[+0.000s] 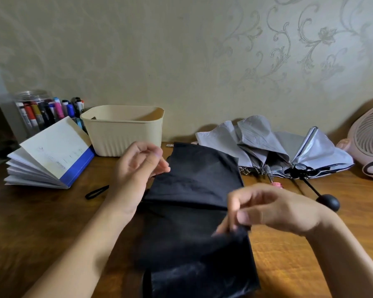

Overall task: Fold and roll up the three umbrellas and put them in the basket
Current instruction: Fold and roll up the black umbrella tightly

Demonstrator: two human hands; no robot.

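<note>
A black umbrella (194, 190) lies collapsed and flattened along the middle of the wooden table, its canopy spread in loose panels. My right hand (274, 209) pinches a fold of its black cloth at the right edge. My left hand (136, 168) hovers just above the cloth's left edge, fingers curled and apart, holding nothing. Two silver-grey umbrellas (267, 145) lie unrolled at the back right, one with a black knob handle (328, 202), the other with a pink handle tip (277, 185). The cream basket (123, 134) stands empty at the back, left of centre.
An open blue-covered book (52, 155) stands at the left, with a jar of markers (45, 110) behind it. A black strap (96, 192) lies on the table near the book. A pink fan (370, 140) sits at the far right. The wall runs close behind.
</note>
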